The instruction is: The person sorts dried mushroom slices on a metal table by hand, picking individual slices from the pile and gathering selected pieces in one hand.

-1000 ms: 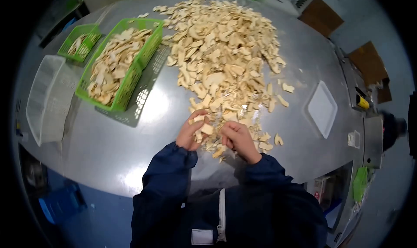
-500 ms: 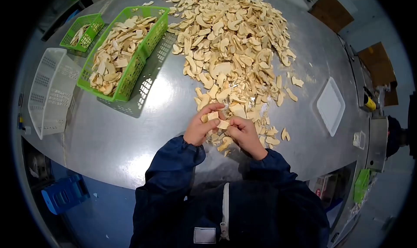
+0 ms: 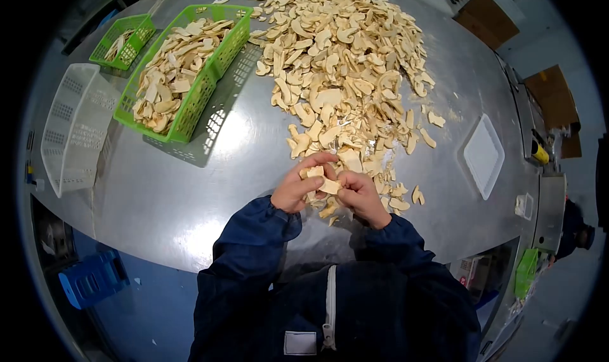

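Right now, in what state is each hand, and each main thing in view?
Left hand: curled around pieces
Right hand: fingertips closed at a piece's end
Pieces: held between the hands
Pile: loose, spread out
Large green basket: upright, heaped with pieces
Small green basket: upright, partly filled
White tray: lying flat

READABLE TEXT: none | white patch [image 3: 300, 343] on dark jacket [image 3: 387, 311], below the fingers [image 3: 320, 157], towards the wearer: any print too small to read | package [image 3: 468, 270] under the tabletop, right of and lower than the fingers: red marking, letters illegible | yellow-and-black item [image 3: 540, 154], far right of the fingers: no legible lettering
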Motion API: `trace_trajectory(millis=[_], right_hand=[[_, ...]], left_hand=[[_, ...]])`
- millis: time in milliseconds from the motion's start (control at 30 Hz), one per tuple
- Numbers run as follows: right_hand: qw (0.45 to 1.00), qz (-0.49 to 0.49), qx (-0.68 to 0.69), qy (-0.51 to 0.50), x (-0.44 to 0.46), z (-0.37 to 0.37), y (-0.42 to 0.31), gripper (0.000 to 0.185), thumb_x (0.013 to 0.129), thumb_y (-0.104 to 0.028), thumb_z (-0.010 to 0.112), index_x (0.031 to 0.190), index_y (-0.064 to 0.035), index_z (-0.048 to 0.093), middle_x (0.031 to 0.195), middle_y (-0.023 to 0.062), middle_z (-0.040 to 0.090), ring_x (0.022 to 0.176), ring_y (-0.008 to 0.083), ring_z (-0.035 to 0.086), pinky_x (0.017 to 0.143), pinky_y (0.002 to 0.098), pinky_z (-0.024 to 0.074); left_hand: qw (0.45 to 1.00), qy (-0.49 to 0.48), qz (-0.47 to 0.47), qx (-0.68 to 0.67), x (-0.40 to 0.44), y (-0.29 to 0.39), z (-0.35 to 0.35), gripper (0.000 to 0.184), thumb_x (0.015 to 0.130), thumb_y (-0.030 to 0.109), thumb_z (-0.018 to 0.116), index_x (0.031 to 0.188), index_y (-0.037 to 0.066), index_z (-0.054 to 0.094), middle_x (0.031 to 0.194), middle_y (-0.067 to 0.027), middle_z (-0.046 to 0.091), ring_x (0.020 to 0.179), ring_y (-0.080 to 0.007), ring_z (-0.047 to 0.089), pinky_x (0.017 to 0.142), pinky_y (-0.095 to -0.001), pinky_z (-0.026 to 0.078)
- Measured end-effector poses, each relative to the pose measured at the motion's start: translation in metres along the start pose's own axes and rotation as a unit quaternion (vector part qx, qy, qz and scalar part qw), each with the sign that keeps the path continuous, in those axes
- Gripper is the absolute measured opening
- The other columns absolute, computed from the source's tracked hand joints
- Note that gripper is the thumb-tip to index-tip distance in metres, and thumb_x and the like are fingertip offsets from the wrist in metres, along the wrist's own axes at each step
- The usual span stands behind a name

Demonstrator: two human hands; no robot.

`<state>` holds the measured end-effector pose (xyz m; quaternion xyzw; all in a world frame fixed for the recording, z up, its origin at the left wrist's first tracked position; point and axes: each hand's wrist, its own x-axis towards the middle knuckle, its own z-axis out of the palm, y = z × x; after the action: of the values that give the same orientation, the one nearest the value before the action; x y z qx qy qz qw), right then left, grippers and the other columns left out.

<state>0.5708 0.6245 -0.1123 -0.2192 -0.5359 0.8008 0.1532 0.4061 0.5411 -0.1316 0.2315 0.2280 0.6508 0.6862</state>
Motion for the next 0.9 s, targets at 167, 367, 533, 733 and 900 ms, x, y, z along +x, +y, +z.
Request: trace_trajectory(millis=[167,367,533,733,900], right_hand=[[1.000,-0.012,0.018,0.020,0.002,0.002,0.001,0.016,0.087,-0.010,0.055,0.073,-0.0051,0.050,0.059,-0.0065,0.042,0.051,0.0014,0.034,0.047,0.0193,0.0256],[0.996,0.010,-0.059,0.063,0.004,0.003,-0.009,0.021,0.089,-0.013,0.055,0.070,-0.0056,0.050,0.057,-0.0065,0.042,0.050,0.0016,0.034,0.046,0.0193,0.0262],[0.989,0.044,-0.131,0.045,0.003,0.002,-0.012,0.019,0.089,-0.013,0.055,0.072,-0.0049,0.052,0.056,-0.0049,0.044,0.050,0.0024,0.038,0.046,0.0198,0.0287],[0.906,-0.037,-0.414,-0.076,-0.011,0.000,-0.021,0.011,0.082,-0.014,0.056,0.081,-0.0039,0.059,0.059,0.0096,0.055,0.051,0.0238,0.050,0.053,0.0295,0.0417],[0.892,0.034,-0.447,0.048,-0.033,-0.033,-0.045,0.020,0.080,-0.016,0.056,0.095,-0.0051,0.064,0.069,0.0128,0.061,0.063,0.0277,0.060,0.061,0.0332,0.0467]], left_hand=[[0.996,0.006,0.033,-0.078,0.001,-0.001,-0.009,0.042,0.086,0.014,0.057,0.123,0.002,0.043,0.094,-0.0052,0.050,0.074,-0.0111,0.045,0.059,-0.0229,0.038],[0.995,0.018,0.049,-0.082,0.004,-0.002,-0.014,0.040,0.091,0.019,0.050,0.125,0.001,0.040,0.093,-0.0060,0.050,0.071,-0.0115,0.044,0.056,-0.0218,0.037],[0.989,0.049,0.030,-0.136,0.008,-0.005,-0.013,0.039,0.097,0.027,0.040,0.127,0.002,0.039,0.098,-0.0068,0.053,0.067,-0.0096,0.043,0.054,-0.0212,0.036],[0.989,0.137,0.012,0.052,0.008,-0.004,-0.022,0.023,0.095,0.021,0.046,0.111,0.004,0.050,0.103,-0.0076,0.058,0.063,-0.0055,0.042,0.052,-0.0196,0.035],[0.988,0.151,0.031,0.027,0.009,0.000,-0.016,0.019,0.091,0.015,0.055,0.106,0.005,0.052,0.100,-0.0058,0.059,0.061,-0.0037,0.042,0.052,-0.0185,0.034]])
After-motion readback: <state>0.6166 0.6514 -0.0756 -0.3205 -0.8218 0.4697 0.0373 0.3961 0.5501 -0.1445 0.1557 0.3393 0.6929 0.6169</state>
